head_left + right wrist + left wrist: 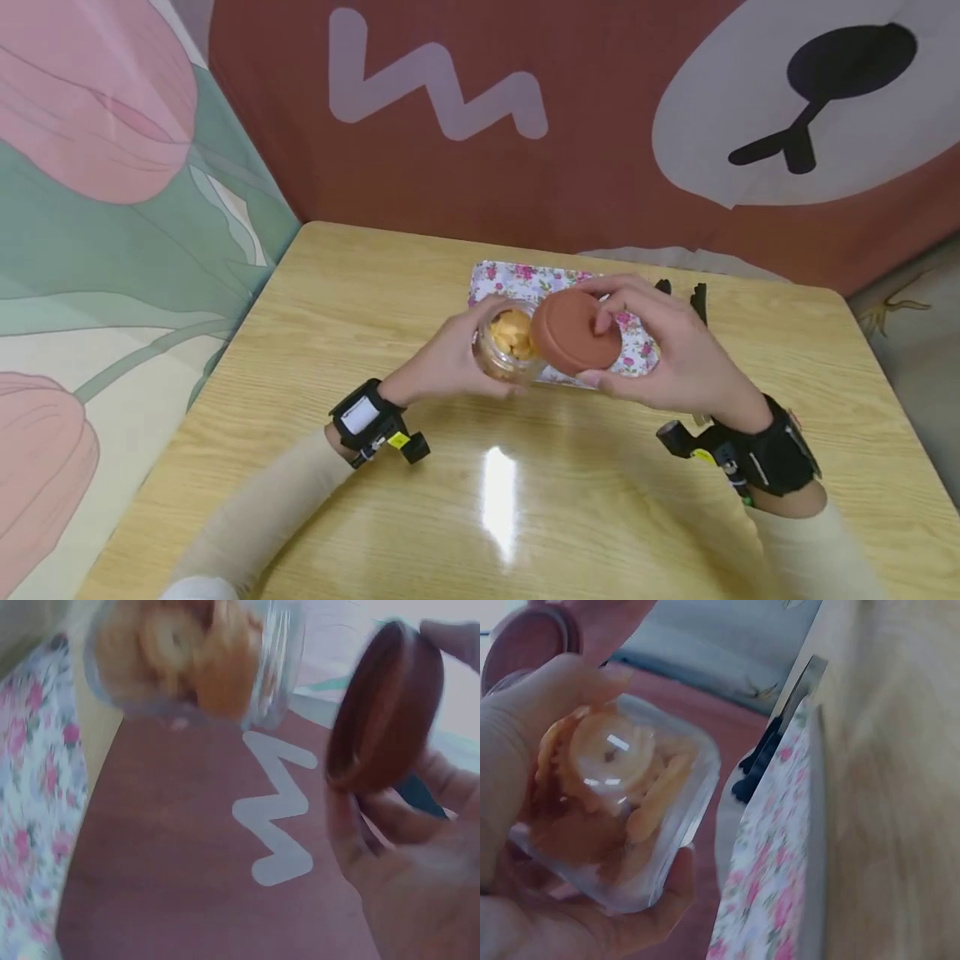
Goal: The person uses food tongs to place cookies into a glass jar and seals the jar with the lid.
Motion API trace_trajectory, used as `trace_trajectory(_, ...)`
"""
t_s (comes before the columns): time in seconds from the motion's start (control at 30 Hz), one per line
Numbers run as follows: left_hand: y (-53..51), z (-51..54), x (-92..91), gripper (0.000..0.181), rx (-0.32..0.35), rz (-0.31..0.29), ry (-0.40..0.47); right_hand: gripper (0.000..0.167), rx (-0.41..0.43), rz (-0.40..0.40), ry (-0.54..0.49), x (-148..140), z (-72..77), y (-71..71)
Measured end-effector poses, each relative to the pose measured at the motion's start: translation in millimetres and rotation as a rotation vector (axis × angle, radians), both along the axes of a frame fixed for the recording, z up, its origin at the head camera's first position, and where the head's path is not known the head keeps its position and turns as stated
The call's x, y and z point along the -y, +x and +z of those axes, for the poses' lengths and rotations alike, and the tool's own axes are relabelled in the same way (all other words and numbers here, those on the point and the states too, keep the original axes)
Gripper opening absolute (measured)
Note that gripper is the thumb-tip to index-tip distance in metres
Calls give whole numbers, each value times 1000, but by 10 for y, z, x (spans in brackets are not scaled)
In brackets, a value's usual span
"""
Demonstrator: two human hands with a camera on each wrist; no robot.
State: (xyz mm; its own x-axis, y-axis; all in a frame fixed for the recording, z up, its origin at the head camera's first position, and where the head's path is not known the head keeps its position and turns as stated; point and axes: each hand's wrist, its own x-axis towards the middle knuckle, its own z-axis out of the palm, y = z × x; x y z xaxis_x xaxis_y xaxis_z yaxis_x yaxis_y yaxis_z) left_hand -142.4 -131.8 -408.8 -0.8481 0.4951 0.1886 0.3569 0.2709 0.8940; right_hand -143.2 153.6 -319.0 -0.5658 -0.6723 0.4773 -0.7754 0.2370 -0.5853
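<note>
My left hand [461,354] grips a clear jar [697,802] round its side, held above the table. Inside the jar are several golden cookies [513,333], some with scalloped edges and one round with a hole. My right hand [667,346] holds a reddish-brown round lid [576,332] by its rim, fingers and thumb on opposite sides. The lid is off the jar and tilted, its hollow underside visible in the right wrist view. In the head view it overlaps the right edge of the jar's open mouth.
Behind the hands lies a flat board or tray with a floral pattern [517,273] on the wooden table [360,292]. At its right is a black-handled utensil [699,302], partly hidden by my right hand. Printed cloths hang behind and left of the table.
</note>
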Motion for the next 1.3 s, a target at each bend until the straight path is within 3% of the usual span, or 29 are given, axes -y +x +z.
trace_trajectory(0.07,56,-45,-57,99,-3,-70,-2,67,-46,25,138,5,42,-13)
trace_trajectory(0.2,139,-109,-139,98,2,-207,-14,95,-43,107,369,52,109,7)
trace_trajectory(0.3,181,-124,-181,102,19,-288,-17,97,-14,156,467,101,115,47)
trace_trajectory(0.4,211,-123,-204,101,44,-328,-22,93,23,198,494,139,96,69)
trace_trajectory(0.67,247,-104,-213,99,56,-329,-17,92,20,226,502,163,73,75)
trace_trajectory(1.03,272,-131,-218,103,17,-262,-47,83,-30,128,591,216,65,168)
trace_trajectory(1.17,264,-148,-219,99,27,-293,-37,81,-67,166,581,219,69,173)
trace_trajectory(1.3,263,-150,-220,103,34,-320,-30,86,-18,237,555,194,101,161)
